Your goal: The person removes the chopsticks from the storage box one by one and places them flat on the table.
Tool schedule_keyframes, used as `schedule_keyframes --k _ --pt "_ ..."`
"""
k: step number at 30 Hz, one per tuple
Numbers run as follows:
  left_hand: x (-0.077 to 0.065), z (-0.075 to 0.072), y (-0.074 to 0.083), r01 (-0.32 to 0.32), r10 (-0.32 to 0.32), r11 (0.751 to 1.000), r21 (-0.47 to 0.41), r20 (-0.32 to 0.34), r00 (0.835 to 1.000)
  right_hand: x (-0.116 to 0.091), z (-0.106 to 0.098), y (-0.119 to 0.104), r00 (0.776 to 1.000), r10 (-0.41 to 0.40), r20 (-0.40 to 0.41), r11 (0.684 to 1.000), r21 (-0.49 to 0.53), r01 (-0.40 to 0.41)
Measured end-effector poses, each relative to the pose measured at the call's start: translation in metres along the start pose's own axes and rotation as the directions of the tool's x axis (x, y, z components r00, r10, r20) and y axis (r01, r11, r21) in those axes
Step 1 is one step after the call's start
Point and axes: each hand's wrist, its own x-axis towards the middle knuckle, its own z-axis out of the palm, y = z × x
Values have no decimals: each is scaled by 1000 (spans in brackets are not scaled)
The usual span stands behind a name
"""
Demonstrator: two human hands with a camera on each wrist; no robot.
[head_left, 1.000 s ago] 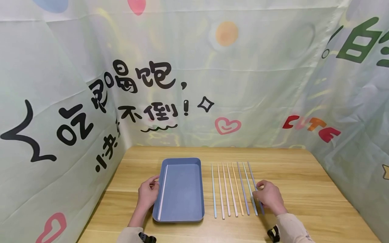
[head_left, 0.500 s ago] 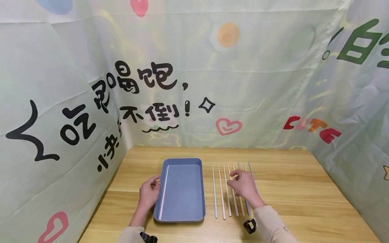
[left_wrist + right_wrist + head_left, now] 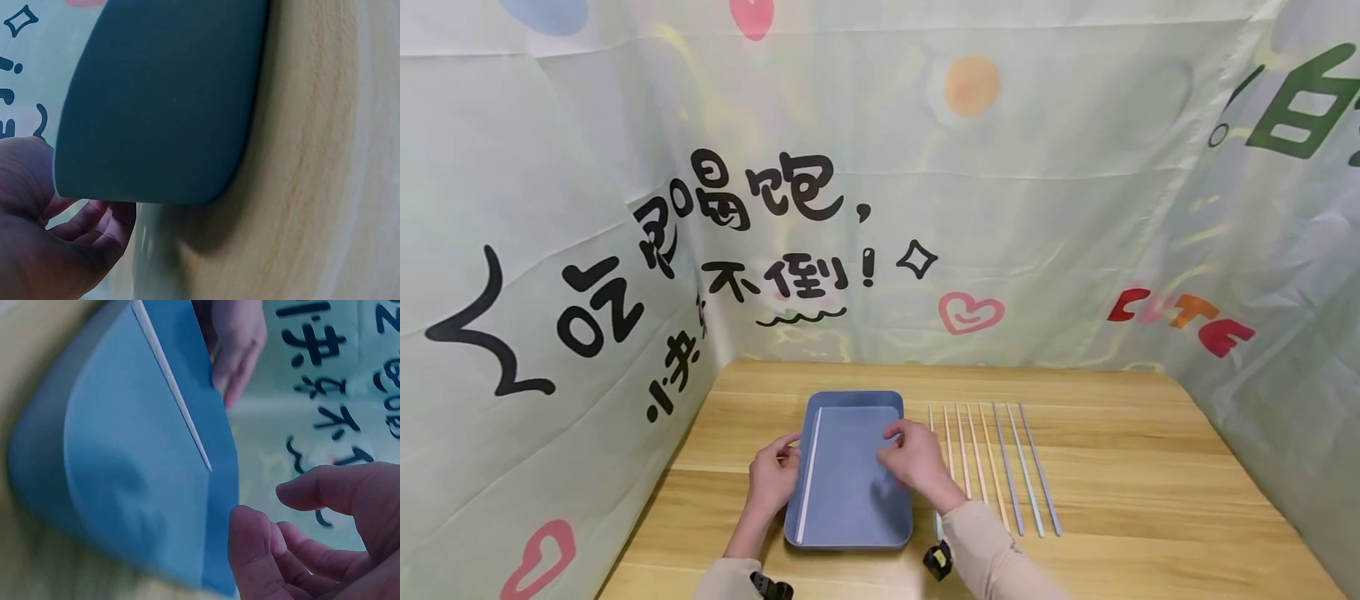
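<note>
In the head view my left hand (image 3: 772, 477) grips the left rim of a blue rectangular tray (image 3: 850, 540). Its fingers bend at the tray's edge, partly hidden behind the wall in the left wrist view. One pale pinkish-white chopstick (image 3: 808, 479) lies lengthwise inside, along the tray's left side. My right hand (image 3: 917, 458) hovers over the tray's right side, casting a shadow in it. Nothing shows between the right thumb and index finger, which stand apart in the right wrist view. Several pastel chopsticks, including a purple one (image 3: 1040, 467), lie side by side right of the tray.
Everything sits on a wooden table (image 3: 1135, 483). Printed fabric (image 3: 1045, 208) hangs behind it and along both sides. The right forearm and sleeve (image 3: 992, 550) cross over the lower ends of the leftmost chopsticks.
My right hand has moved left, from the rightmost chopsticks across the row to over the tray. My left hand stays at the rim. The chopsticks lie as before.
</note>
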Motion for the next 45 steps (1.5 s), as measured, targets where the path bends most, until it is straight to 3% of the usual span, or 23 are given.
schedule_keyframes --k 8,15,27,35,45 --pt "0 0 -1 -14 14 1000 4 -14 1000 -2 44 -13 995 -21 93 1000 25 19" --pt "1 0 -1 12 -12 1000 -17 5 1000 -4 70 -13 993 -53 108 998 32 50" --pt "0 1 2 -20 20 1000 -2 -22 1000 -5 100 -9 993 -107 56 994 15 106" --pt "-1 2 2 -20 19 1000 -10 -22 1000 -5 116 -2 988 -154 13 984 -87 155" --pt "1 1 -1 -7 7 1000 -5 -11 1000 0 122 -1 994 -107 38 985 -134 111"
